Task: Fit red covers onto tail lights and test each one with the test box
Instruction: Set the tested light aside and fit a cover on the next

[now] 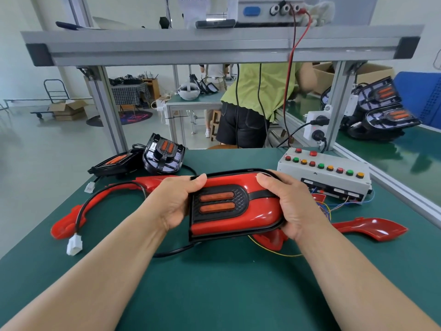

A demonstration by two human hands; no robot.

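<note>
While both hands hold it over the green table (214, 295), we see the tail light (218, 206) at the middle of the frame, its red cover (260, 213) lying on top with a black rim showing round the edge. The left hand (176, 204) grips the left end: thumb laid flat along the upper edge, the other fingers curled underneath and out of our sight. The right hand (296, 206) wraps the rounded right end the same way, thumb on top, fingers tucked below, so we cannot tell how they are spread.

Just right of the hands and a little higher, the test box (324, 174) sits on the table, a row of red, green and yellow buttons along its top, thin coloured wires spilling from its front. Two loose covers (69, 225) lie flat, one at the left and another stretching to the right of the wrists. A black cable (81, 209) loops across the left one down to a white plug (74, 244).

In the upper left of the table, two bare lights (164, 155) rest side by side. Across the bench, a person in a green shirt (262, 91) stands turned away.
</note>
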